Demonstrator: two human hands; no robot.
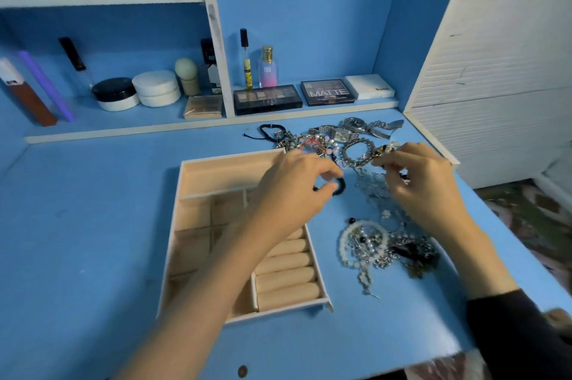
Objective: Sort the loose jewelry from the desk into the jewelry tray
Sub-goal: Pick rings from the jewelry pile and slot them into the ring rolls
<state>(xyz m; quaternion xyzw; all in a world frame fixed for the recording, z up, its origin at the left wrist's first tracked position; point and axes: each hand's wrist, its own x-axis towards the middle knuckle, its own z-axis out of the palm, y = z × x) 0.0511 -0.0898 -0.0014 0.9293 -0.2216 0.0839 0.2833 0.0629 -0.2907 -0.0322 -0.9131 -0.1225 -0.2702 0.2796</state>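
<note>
A blue worktop [93, 240] under blue shelves holds a beige jewelry tray [198, 175]; loose jewelry [368, 246] lies right of it. Left hand [294, 187] pinches a black bracelet [339, 187]; right hand [424, 184], grip closed on a thin chain [376, 186].

The jewelry tray [198, 181] lay in the middle of the frame on the blue desk. It was pale tan, with one long slot at the top, small square boxes on the left and soft rolls at the lower right. It looked empty. Two shiny watches [356, 128] and mixed bracelets [309, 141] lay above it to the right. A tangle of pearl and silver chains [371, 246] lay lower right.
</note>
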